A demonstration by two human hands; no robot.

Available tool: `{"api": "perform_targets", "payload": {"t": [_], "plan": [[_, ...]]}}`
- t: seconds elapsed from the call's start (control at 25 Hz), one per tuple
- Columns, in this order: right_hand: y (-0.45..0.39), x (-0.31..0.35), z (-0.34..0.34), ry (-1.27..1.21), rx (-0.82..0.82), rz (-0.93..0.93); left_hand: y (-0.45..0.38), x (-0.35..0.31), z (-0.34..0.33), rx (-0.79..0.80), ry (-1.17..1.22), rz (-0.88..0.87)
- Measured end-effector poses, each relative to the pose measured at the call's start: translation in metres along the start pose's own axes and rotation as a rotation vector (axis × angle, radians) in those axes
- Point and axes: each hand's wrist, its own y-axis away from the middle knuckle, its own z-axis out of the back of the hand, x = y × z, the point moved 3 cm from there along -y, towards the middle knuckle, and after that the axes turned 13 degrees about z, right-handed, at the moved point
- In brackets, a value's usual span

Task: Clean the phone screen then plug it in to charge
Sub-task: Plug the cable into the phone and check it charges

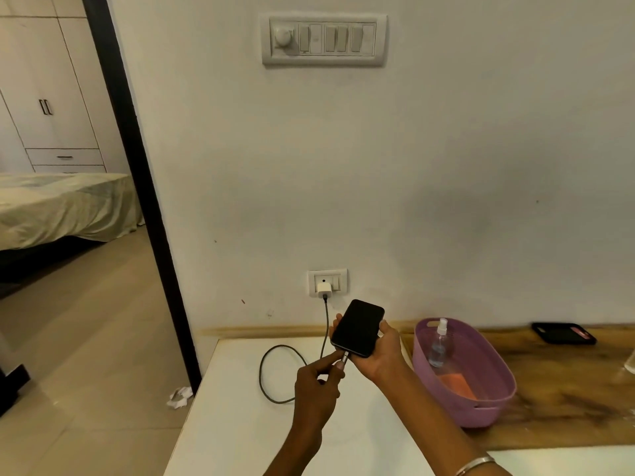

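Cable (264, 376): a slack loop is left lying on the white table (240, 424), so enough free length is judged available for the plug end to be steered without pull from the wall.
Charger (324, 290): it is seated in the wall socket (340, 282) just above the table, which is probably why the phone is held so close to the wall.
Left hand (318, 389): the cable's plug (344, 357) is pinched between thumb and forefinger, right at the phone's lower edge; whether it is fully seated cannot be told.
Phone (357, 328): it is held above the table, screen dark and facing up, port end tilted toward the plug.
Right hand (376, 355): the phone is cradled from below, fingers curled round its edges, so it is steadied against the push.
Basin (494, 403): a spray bottle (439, 345) and an orange cloth (455, 384) are kept inside it, apart from the phone, so cleaning is judged finished.
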Motion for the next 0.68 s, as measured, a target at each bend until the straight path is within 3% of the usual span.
{"api": "perform_targets", "payload": {"t": [0.68], "plan": [[0.0084,0.0011,0.0035,-0.025,-0.056,0.034,0.0057,0.0024,-0.0048,-0.024,0.063,0.018]]}}
